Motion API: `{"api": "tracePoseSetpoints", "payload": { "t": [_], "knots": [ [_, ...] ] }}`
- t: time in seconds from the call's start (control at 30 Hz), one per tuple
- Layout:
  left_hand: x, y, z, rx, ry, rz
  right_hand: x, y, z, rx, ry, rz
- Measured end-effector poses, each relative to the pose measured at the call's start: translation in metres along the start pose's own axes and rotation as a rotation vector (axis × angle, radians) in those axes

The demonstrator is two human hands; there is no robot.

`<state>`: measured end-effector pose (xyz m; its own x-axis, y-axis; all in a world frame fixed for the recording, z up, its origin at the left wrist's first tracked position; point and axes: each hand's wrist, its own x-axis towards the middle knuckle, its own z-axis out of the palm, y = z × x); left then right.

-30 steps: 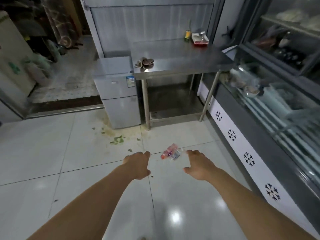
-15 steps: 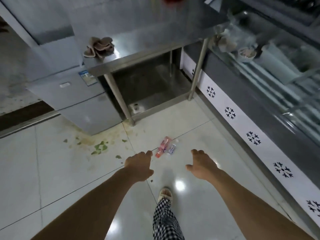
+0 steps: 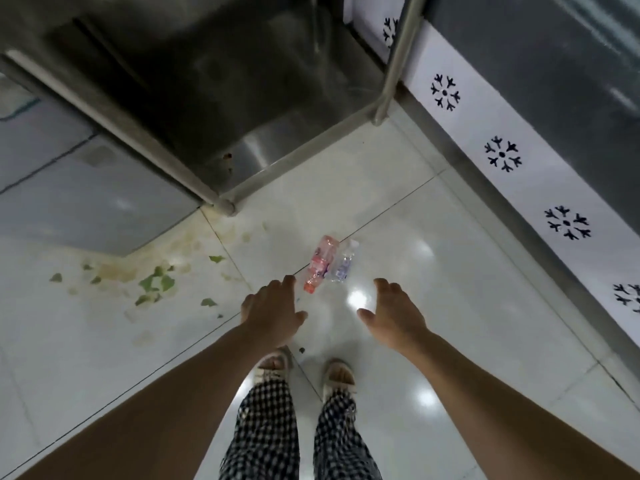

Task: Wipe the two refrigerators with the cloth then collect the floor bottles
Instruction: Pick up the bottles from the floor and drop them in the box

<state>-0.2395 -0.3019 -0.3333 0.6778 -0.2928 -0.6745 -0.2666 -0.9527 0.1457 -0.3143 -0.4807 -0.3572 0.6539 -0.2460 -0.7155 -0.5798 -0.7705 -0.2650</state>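
While the person's checked trousers and pale sandals filled the bottom centre of the frame, both bare forearms reached down and forward over the glossy white tiled floor. Compared with half a second earlier, the view had tipped steeply downward and closed in: only one foot had shown then, and now both stood side by side just behind the hands. The left hand hung near frame centre with its fingers loosely spread and holding nothing, their tips just short of the red cap of the pink-labelled clear plastic bottle. The right hand was likewise open and empty, a little further from the clear plastic bottle with the purple label. Those two bottles lay on their sides, touching, on the tile just above centre, untouched. Torn green leaf scraps and a yellowish stain sat at mid left. Beyond, the steel worktop's leg met the floor, with the small grey refrigerator at the left edge and the snowflake-patterned white cabinet base along the right. By my reading, the closer stance meant the bottle pickup was about to begin.
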Motion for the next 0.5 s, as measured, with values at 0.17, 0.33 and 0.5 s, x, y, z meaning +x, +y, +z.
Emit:
{"api": "tracePoseSetpoints", "payload": {
  "t": [0.17, 0.33, 0.5],
  "knots": [
    [0.101, -0.016, 0.071, 0.012, -0.021, 0.026, 0.095, 0.013, 0.070, 0.079, 0.014, 0.072],
    [0.202, -0.026, 0.154, 0.000, -0.001, 0.013, 0.189, 0.030, 0.151, 0.150, 0.071, 0.123],
    [0.274, -0.038, 0.229, -0.012, 0.035, -0.016, 0.270, 0.043, 0.215, 0.330, 0.182, 0.210]
  ]
}}
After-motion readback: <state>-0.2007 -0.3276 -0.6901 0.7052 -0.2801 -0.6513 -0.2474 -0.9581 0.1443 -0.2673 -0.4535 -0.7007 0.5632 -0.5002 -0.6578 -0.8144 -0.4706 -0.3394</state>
